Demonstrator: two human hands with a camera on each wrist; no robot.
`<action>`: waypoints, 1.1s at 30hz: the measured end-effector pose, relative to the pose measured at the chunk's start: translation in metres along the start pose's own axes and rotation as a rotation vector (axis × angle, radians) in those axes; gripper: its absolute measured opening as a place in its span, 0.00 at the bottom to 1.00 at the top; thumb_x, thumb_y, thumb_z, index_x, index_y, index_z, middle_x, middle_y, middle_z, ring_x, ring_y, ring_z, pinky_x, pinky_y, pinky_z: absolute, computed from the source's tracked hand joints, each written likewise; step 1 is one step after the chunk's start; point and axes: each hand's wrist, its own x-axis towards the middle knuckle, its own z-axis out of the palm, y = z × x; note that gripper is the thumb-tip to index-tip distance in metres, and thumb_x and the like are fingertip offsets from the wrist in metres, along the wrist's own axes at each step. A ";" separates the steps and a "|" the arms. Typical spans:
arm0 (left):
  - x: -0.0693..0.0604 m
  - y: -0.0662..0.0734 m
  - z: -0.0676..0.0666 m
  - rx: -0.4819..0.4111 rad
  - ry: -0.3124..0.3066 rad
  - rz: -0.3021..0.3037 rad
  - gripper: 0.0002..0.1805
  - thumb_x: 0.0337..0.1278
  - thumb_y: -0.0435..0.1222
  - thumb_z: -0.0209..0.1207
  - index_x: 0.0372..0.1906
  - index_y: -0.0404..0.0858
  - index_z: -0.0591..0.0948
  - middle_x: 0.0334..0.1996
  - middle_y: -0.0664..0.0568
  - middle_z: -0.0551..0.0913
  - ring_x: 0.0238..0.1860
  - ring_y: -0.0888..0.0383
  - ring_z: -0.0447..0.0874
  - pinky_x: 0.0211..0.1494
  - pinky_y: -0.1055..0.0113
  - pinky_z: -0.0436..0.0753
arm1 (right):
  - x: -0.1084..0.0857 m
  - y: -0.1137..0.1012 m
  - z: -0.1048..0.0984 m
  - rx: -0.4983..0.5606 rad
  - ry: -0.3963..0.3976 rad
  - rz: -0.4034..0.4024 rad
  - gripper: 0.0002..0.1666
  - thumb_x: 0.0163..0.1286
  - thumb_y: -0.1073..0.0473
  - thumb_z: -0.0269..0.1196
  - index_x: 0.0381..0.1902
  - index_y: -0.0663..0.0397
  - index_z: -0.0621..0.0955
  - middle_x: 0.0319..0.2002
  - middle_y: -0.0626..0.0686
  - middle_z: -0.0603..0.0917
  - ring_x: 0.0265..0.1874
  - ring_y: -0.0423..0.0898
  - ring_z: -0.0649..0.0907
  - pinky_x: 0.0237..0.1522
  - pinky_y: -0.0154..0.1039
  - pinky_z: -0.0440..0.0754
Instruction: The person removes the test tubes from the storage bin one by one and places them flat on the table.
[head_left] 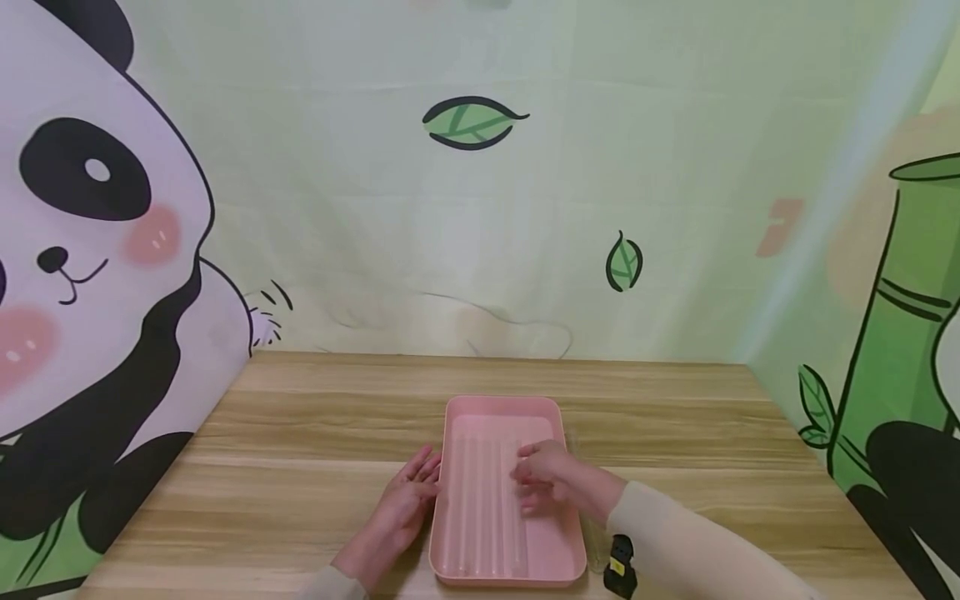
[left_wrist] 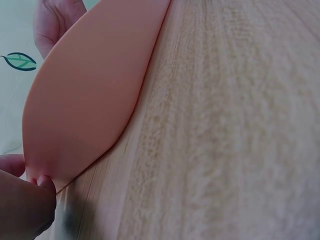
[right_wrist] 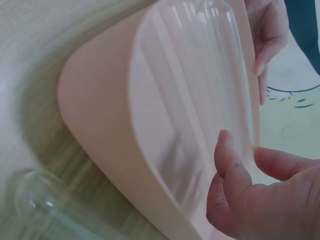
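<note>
A pink rectangular tray stands lengthwise on the table. Several clear round-ended tubes lie side by side in its left part. My left hand rests against the tray's left wall, its fingers fairly straight and touching the outside. Over the tray's middle is my right hand, fingers loosely bent beside the rightmost tube. In the right wrist view its thumb and fingers stand apart, with nothing seen between them. Another clear tube lies on the table just outside the tray's right wall, partly hidden by the right arm in the head view.
A wood-grain table carries everything. Behind it hangs a pale green cloth printed with pandas, leaves and bamboo. A small black device sits at the right wrist.
</note>
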 end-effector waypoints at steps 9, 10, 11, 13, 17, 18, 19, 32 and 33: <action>-0.001 0.000 0.001 0.005 0.002 -0.009 0.42 0.62 0.17 0.44 0.80 0.26 0.46 0.79 0.24 0.50 0.81 0.31 0.48 0.79 0.62 0.69 | -0.006 -0.004 -0.008 0.038 -0.028 -0.029 0.29 0.67 0.74 0.59 0.66 0.74 0.69 0.30 0.51 0.75 0.31 0.43 0.77 0.35 0.44 0.92; -0.001 0.000 0.001 0.004 0.000 -0.009 0.42 0.62 0.16 0.44 0.80 0.25 0.46 0.79 0.24 0.49 0.81 0.31 0.48 0.77 0.64 0.70 | -0.007 -0.005 -0.009 0.043 -0.035 -0.031 0.29 0.67 0.74 0.58 0.66 0.74 0.69 0.30 0.51 0.75 0.32 0.43 0.78 0.36 0.45 0.92; -0.001 0.000 0.001 0.005 -0.001 -0.008 0.41 0.62 0.16 0.44 0.80 0.25 0.46 0.79 0.24 0.49 0.81 0.31 0.48 0.76 0.67 0.71 | -0.008 -0.005 -0.009 0.046 -0.045 -0.035 0.29 0.68 0.74 0.58 0.67 0.74 0.69 0.31 0.51 0.76 0.33 0.43 0.78 0.37 0.45 0.92; -0.001 0.000 0.001 0.007 -0.003 -0.006 0.42 0.62 0.16 0.44 0.80 0.25 0.45 0.79 0.24 0.49 0.81 0.31 0.47 0.75 0.67 0.72 | -0.010 -0.007 -0.010 0.044 -0.064 -0.048 0.30 0.68 0.73 0.58 0.68 0.75 0.68 0.32 0.51 0.77 0.34 0.42 0.78 0.39 0.46 0.92; 0.000 -0.001 0.000 0.014 -0.007 0.002 0.42 0.62 0.16 0.44 0.80 0.25 0.44 0.79 0.24 0.48 0.81 0.30 0.47 0.73 0.69 0.72 | -0.015 -0.013 -0.012 0.045 -0.101 -0.073 0.32 0.69 0.72 0.58 0.70 0.74 0.67 0.35 0.51 0.79 0.36 0.41 0.79 0.40 0.47 0.92; 0.000 -0.001 0.000 0.015 -0.007 0.003 0.42 0.62 0.16 0.44 0.80 0.25 0.44 0.79 0.24 0.48 0.81 0.30 0.46 0.75 0.67 0.72 | -0.017 -0.014 -0.012 0.046 -0.109 -0.077 0.32 0.70 0.72 0.58 0.71 0.74 0.67 0.35 0.51 0.79 0.36 0.41 0.79 0.40 0.47 0.92; 0.000 -0.001 -0.001 0.016 -0.005 0.003 0.42 0.62 0.16 0.44 0.80 0.25 0.44 0.79 0.24 0.48 0.81 0.30 0.47 0.72 0.70 0.73 | -0.018 -0.016 -0.012 0.048 -0.119 -0.079 0.32 0.70 0.71 0.59 0.71 0.74 0.67 0.35 0.51 0.79 0.36 0.41 0.80 0.40 0.47 0.92; -0.001 0.002 0.001 0.018 -0.003 -0.004 0.41 0.62 0.17 0.44 0.80 0.25 0.45 0.79 0.24 0.49 0.81 0.30 0.47 0.85 0.49 0.56 | -0.038 -0.027 -0.020 0.102 -0.214 -0.124 0.32 0.73 0.71 0.56 0.73 0.72 0.64 0.52 0.57 0.83 0.39 0.38 0.81 0.46 0.48 0.91; -0.001 0.002 0.001 0.019 -0.003 -0.003 0.41 0.63 0.17 0.44 0.80 0.25 0.45 0.79 0.24 0.49 0.81 0.30 0.47 0.85 0.50 0.57 | -0.039 -0.027 -0.021 0.107 -0.220 -0.130 0.32 0.73 0.71 0.56 0.73 0.72 0.64 0.54 0.58 0.83 0.39 0.38 0.82 0.46 0.48 0.91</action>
